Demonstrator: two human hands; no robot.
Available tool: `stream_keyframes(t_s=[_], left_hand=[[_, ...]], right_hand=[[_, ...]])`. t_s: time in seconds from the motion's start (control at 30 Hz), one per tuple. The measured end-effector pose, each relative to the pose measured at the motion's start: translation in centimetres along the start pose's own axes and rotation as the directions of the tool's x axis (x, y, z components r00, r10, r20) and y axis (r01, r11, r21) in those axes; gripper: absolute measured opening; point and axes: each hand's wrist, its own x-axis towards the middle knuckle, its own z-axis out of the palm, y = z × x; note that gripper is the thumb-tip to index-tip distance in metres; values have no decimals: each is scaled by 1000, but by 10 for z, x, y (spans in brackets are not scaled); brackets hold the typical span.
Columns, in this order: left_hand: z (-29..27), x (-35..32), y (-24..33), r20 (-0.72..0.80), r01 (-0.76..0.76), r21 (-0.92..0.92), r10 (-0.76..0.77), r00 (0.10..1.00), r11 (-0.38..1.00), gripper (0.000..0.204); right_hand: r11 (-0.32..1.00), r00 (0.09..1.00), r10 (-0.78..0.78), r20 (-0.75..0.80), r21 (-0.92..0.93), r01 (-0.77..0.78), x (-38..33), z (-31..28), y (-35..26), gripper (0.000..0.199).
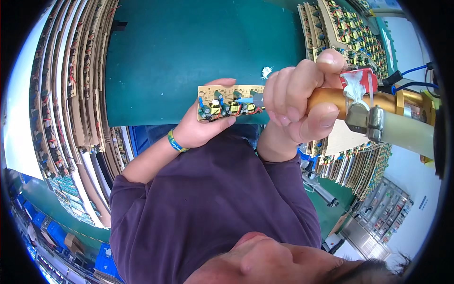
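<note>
A tan circuit board point(202, 94) carries green capacitors, yellow transformers and red and blue wires. My left hand point(196, 128) is closed on its left part, thumb along the near edge and fingers at the far side. My right hand point(295, 92) is wrapped around a brass-coloured glue gun point(324, 100), with a pale cylinder and a red part behind the grip. Its blue nozzle point(244, 100) points left, over the middle of the board; whether the tip touches a component I cannot tell. A white blob point(215, 102) sits among the left components. My right hand hides the board's right end.
A white lump point(266, 72) lies on the green work surface point(198, 42) beyond the board. Tall layers of boards and cardboard point(80, 80) stand at the left, and more stacked boards point(354, 28) at the far right. Blue cables point(414, 71) run behind the gun.
</note>
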Motion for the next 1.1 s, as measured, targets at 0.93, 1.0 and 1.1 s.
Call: stream_keyframes(t_s=[0.93,1.0,1.1], left_hand=[[-3,0,9,-14,12,6,-12,1000,1000,64],[-5,0,9,-32,-25,29,26,999,999,65],[-7,1,9,-31,-36,27,37,999,999,65]], right_hand=[[999,1000,-27,-15,-32,26,7,-7,-6,63],[999,999,-33,-43,-43,31,7,-10,-5,62],[999,997,-29,-77,-34,27,6,-13,-4,60]])
